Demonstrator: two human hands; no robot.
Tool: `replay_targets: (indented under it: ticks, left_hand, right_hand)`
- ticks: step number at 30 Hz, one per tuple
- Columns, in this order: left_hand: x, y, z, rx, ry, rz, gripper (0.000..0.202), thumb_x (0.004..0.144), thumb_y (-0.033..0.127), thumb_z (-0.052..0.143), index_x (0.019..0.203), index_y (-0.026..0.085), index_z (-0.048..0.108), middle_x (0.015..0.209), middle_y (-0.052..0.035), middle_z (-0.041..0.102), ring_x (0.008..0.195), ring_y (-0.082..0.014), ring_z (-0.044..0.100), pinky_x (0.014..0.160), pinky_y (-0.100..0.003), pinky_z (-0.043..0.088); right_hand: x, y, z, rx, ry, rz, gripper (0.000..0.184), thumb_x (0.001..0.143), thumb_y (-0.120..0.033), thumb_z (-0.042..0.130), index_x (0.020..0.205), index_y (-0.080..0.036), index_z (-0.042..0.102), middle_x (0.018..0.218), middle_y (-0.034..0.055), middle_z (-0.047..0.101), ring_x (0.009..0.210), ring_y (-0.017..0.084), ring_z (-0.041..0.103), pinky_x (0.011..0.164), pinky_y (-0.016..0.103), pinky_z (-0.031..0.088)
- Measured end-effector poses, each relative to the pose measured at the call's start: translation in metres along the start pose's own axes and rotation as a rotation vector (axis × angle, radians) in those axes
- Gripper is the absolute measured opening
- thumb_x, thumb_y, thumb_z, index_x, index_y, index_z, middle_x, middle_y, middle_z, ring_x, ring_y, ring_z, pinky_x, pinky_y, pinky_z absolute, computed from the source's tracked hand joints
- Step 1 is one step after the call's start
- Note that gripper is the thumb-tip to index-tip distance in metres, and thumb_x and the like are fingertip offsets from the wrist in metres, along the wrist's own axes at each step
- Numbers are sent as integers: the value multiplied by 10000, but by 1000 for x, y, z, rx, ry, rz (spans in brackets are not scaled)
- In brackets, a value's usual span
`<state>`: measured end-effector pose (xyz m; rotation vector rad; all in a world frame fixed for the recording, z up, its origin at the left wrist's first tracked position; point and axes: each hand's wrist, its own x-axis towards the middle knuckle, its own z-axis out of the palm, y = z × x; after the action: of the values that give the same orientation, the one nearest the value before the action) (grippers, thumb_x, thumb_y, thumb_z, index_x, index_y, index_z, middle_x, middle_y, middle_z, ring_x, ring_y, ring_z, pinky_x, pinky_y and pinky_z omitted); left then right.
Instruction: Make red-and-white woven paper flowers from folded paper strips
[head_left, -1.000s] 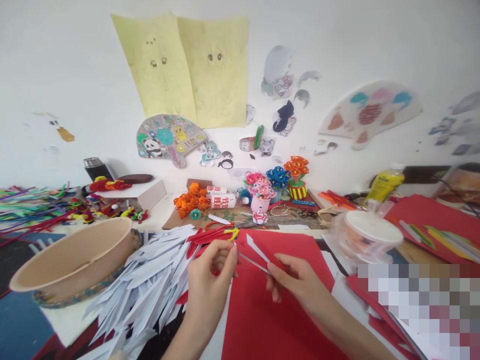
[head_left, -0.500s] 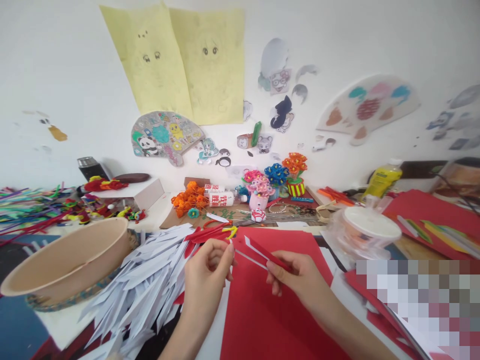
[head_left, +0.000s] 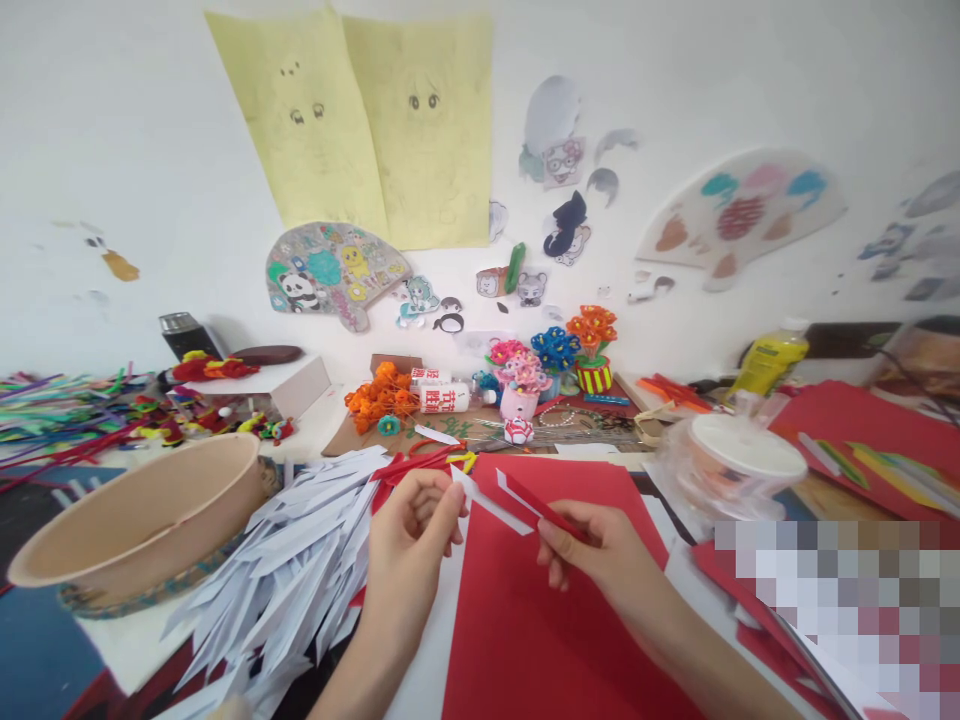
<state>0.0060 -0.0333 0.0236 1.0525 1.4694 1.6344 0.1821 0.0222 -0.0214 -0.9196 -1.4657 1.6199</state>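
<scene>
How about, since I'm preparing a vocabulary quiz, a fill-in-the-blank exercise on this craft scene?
1. The left hand pinches a paper strip coloured ____.
2. The large sheet below the right hand is coloured ____.
3. The pile of white strips lies between the beige basin and the ____ hand.
4. The pot holding orange flowers is patterned with ____.

Missing words: white; red; left; stripes.

A white wall [head_left: 690, 70], softly and evenly lit, fills the upper half. Two yellow sheets [head_left: 431, 180] with pencil faces hang left of centre, near small cartoon cutouts [head_left: 564, 160] and two decorated fans [head_left: 319, 240]. A pale tabletop [head_left: 309, 438] meets the wall.
</scene>
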Motion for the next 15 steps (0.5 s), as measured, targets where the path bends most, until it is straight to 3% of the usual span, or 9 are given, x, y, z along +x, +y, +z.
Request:
replay_targets:
  ticks: [9,15]
  left_hand:
    - [7,5,-13,-111,297,230,158,795,319,666,817,189,580,597,60,552,511,-67,468,487,-161,380]
    - [11,3,-18,-231,364,297,158,787,302,682,841,193,582,655,48,580,520,-68,480,485,-162,392]
  right_hand:
    - [-1,-3,0,5,7,0,369,778,-501,682,738,-136,643,609,15,636,481,107,580,490,227,470]
    - [0,1,-1,-9,1,-8,378,777,-508,678,759,-131,652,607,18,633,478,110,583,486,224,472]
